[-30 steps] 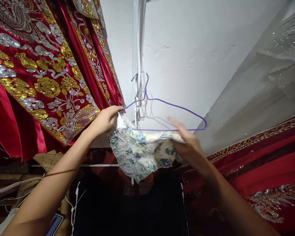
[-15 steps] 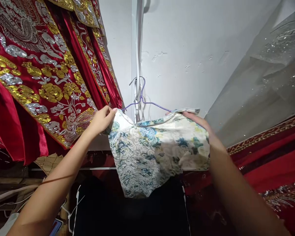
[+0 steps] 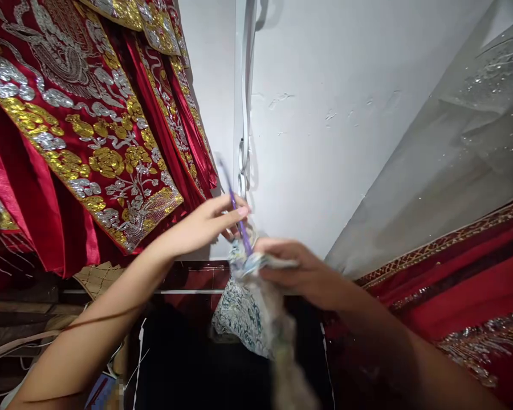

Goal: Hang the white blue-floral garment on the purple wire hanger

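1 purple wire hanger (image 3: 239, 219) carries 1 floral garment (image 3: 243, 307), blurred, hanging between 2 raised hands before the white wall (image 3: 325, 114). the left hand (image 3: 205, 225) pinches the hanger's neck with its fingertips; the right hand (image 3: 299, 273) is clenched on the garment's bunched top. red embroidered robes (image 3: 89, 142) hang at left.

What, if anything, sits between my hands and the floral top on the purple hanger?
Nothing visible does. The left hand pinches the purple hanger near its neck, and the right hand grips the bunched floral top directly. The red embroidered garments hang off to the left.
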`<state>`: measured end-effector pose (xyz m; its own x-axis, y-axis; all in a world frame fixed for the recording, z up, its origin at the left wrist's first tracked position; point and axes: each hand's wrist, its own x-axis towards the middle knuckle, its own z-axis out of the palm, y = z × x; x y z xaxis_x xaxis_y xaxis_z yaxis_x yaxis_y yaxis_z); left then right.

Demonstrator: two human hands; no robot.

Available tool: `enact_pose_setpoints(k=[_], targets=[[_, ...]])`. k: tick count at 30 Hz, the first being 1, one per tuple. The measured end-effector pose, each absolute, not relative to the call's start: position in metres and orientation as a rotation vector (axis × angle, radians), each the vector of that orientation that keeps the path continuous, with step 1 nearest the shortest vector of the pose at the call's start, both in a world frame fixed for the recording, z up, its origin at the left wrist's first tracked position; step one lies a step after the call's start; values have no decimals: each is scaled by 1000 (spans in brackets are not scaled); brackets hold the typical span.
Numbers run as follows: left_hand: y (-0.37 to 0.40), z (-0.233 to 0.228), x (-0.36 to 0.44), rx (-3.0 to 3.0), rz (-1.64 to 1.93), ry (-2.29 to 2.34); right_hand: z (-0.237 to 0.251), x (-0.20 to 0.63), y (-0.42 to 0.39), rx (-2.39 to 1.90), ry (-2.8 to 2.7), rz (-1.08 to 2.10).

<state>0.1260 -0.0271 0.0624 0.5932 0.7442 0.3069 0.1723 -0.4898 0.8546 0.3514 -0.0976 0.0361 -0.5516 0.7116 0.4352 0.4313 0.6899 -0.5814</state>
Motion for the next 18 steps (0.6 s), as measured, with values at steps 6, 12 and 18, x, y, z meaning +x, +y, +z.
enact_pose_setpoints(k=[6,12,18], targets=[[-40,34,121,1954,747,810,-12,361,-49,-1105,-2204,214],[-40,50,103,1706,763,599,-31,368,-24,-977,-2256,-236],[14,61,68,1672,1019,798,20,383,6,-1045,-2168,-373]])
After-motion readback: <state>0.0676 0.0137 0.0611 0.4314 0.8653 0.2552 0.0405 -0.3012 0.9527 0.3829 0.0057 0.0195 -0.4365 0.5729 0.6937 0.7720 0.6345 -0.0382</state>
